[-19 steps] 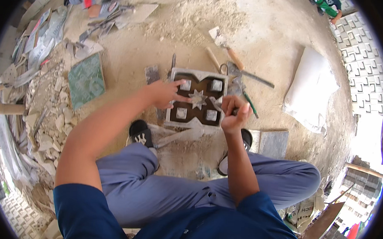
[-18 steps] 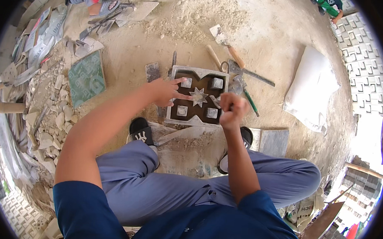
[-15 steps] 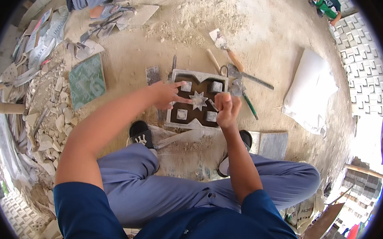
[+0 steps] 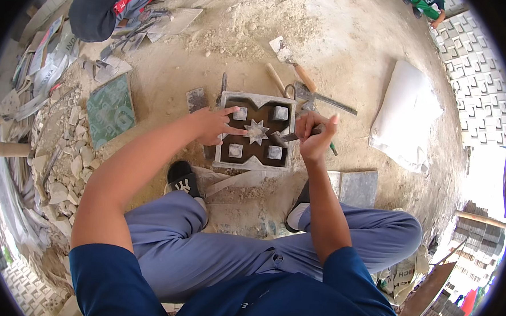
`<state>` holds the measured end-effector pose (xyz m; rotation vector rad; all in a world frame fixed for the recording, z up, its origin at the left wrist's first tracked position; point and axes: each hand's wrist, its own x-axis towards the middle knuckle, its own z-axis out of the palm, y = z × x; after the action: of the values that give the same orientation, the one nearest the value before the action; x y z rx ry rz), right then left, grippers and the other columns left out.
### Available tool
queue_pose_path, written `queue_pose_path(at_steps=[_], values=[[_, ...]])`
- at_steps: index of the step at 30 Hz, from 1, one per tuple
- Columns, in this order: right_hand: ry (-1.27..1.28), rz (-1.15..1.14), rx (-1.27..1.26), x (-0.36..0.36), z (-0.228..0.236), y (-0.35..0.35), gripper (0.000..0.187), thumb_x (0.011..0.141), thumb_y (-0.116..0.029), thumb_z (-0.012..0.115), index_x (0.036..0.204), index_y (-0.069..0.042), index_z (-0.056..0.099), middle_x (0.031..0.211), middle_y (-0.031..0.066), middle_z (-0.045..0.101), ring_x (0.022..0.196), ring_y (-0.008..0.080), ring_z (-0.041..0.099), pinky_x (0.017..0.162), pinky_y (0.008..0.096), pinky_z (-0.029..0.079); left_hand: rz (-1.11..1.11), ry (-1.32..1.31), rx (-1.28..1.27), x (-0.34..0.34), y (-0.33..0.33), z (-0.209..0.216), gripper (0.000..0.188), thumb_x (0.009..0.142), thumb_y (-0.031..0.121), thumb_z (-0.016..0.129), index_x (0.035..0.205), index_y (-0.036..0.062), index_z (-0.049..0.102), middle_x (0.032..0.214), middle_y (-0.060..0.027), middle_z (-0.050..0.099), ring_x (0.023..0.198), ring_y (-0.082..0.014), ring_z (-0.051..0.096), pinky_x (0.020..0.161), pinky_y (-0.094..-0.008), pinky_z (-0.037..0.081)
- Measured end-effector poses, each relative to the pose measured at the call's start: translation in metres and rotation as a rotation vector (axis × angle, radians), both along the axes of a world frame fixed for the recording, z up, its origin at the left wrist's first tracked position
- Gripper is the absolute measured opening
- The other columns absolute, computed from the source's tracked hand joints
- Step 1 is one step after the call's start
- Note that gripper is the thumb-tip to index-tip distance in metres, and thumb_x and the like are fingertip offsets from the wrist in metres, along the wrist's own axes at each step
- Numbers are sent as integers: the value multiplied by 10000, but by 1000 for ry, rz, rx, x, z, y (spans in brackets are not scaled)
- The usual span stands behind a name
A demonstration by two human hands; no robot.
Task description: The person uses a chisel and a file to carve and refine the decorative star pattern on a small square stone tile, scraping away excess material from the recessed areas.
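Grey mould (image 4: 235, 165) lies beneath the left hand (image 4: 210, 125), spread open; I see the right hand (image 4: 316, 139) gripping a metal tool (image 4: 290, 137), farther right than before.

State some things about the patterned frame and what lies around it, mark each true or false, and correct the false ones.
1. The left hand reaches over the grey patterned frame. True.
2. The right hand is empty. False: it holds a small tool at the frame's right side.
3. A star shape sits in the middle of the frame. True.
4. Only two square posts stand in the frame. False: four show.
5. The white sack lies left of the frame. False: it lies to the right.
6. The green panel lies left of the frame. True.
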<state>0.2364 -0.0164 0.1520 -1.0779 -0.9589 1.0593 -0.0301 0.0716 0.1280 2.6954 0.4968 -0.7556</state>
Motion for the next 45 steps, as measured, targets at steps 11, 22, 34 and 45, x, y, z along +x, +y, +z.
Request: queue_pose_path(at_steps=[11,22,34,45], values=[[91,89,164,-2,-5,4,728,1040,-594,324,522,-83,326,469,11,324,419,110,293,425,288,185,29,-77,28,0,-2,-2,765,949,310,622,1538,557,200,1354,-129,560,1547,-257,155,928,-511,547],[-78,80,65,-13,-1,16,785,974,-744,228,543,-96,340,464,12,291,423,112,222,417,284,154,10,23,-5,5,3,9,724,978,298,595,1557,510,218,1368,-110,545,1550,-252,138,920,-506,514],[33,62,225,-16,-14,6,604,1061,-447,401,573,-91,405,502,17,401,445,95,334,429,275,226,-15,-56,61,-1,-4,-9,744,969,320,600,1534,573,187,1323,-107,578,1544,-237,162,898,-467,554],[-50,46,189,-10,4,-1,796,938,-804,272,560,-106,324,495,-8,292,437,99,239,430,291,159,3,52,-14,4,0,7,745,980,306,598,1559,523,183,1363,-119,547,1551,-258,132,944,-520,510]])
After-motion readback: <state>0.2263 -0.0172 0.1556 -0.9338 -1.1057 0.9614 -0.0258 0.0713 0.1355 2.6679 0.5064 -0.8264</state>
